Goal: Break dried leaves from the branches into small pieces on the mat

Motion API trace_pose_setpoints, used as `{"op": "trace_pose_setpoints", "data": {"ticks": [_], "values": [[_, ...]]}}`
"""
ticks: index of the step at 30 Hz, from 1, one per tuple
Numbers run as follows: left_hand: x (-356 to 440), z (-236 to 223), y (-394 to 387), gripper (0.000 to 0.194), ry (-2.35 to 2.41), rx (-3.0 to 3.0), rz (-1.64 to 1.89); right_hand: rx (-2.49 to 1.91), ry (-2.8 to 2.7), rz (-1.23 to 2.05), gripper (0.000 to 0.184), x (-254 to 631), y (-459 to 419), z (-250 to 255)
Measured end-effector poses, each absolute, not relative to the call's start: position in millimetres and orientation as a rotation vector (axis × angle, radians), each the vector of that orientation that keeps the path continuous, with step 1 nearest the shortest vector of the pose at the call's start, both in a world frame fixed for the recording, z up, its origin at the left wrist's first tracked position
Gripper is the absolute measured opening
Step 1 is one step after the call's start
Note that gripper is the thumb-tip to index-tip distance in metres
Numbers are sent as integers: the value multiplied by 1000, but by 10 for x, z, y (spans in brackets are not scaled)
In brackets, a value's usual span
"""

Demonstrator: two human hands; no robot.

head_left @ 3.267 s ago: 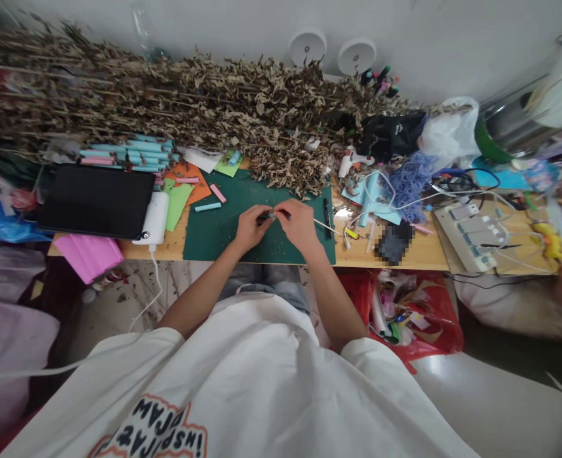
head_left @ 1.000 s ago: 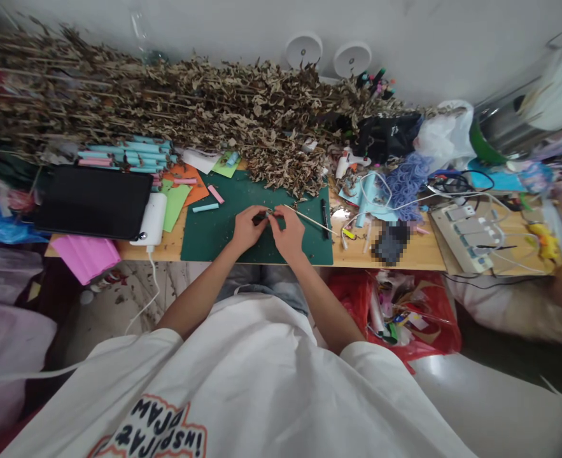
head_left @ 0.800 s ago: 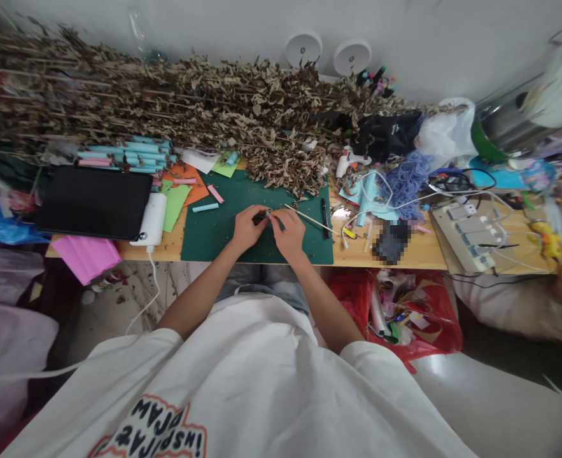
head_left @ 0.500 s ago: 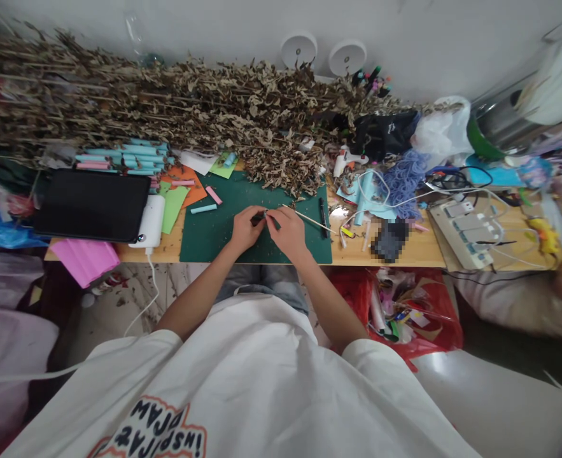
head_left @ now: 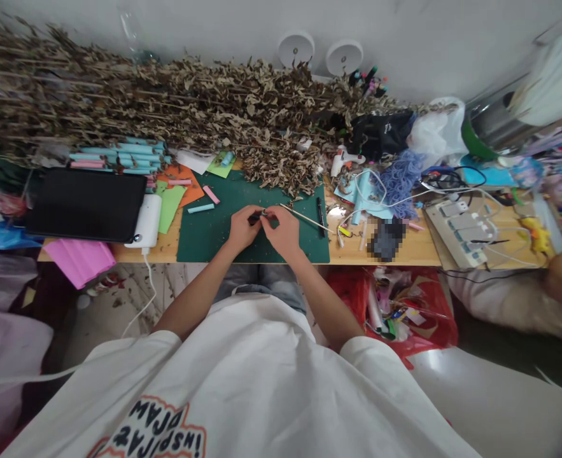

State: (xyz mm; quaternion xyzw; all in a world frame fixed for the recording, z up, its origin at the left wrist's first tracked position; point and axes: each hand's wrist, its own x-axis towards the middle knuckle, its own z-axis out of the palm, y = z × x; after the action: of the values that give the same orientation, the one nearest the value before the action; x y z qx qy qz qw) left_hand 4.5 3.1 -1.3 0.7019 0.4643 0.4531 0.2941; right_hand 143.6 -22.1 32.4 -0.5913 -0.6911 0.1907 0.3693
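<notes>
My left hand [head_left: 241, 228] and my right hand [head_left: 281, 231] meet over the green cutting mat [head_left: 204, 232], fingers pinched together around a small dark piece [head_left: 256, 216] between them. A thin pale stick [head_left: 304, 218] runs from my fingertips out to the right across the mat. Exactly what the dark piece is I cannot make out. A black pen [head_left: 319, 208] lies near the mat's right edge.
A big heap of dried leafy branches [head_left: 166, 108] fills the back of the desk. A black tablet [head_left: 84, 203], white power bank [head_left: 146, 221], coloured paper rolls [head_left: 118, 156], glue gun [head_left: 340, 159], power strip [head_left: 462, 232] and cables crowd the sides. A red bag [head_left: 405, 312] sits below.
My right hand has drawn in closer to the left one and its grip on the stick has shifted; the view has drifted slightly. Both hands stay over the mat.
</notes>
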Motion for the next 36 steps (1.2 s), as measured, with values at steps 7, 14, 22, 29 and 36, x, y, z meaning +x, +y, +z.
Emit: {"op": "trace_pose_setpoints", "data": {"ticks": [7, 14, 22, 29, 36], "values": [[50, -9, 28, 14, 1244, 1844, 1198, -1607, -1464, 608, 15, 1311, -133, 359], [57, -20, 31, 10, 1241, 1786, 1181, -1530, -1349, 853, 19, 1407, -45, 287], [71, 39, 16, 11, 1270, 1852, 1170, -1938, -1643, 124, 18, 1959, -184, 255], [68, 36, 12, 10, 1275, 1835, 1177, -1938, -1648, 50, 23, 1985, -248, 282], [72, -2, 21, 10, 1280, 1812, 1166, -1270, -1128, 480, 50, 1843, -23, 822]]}}
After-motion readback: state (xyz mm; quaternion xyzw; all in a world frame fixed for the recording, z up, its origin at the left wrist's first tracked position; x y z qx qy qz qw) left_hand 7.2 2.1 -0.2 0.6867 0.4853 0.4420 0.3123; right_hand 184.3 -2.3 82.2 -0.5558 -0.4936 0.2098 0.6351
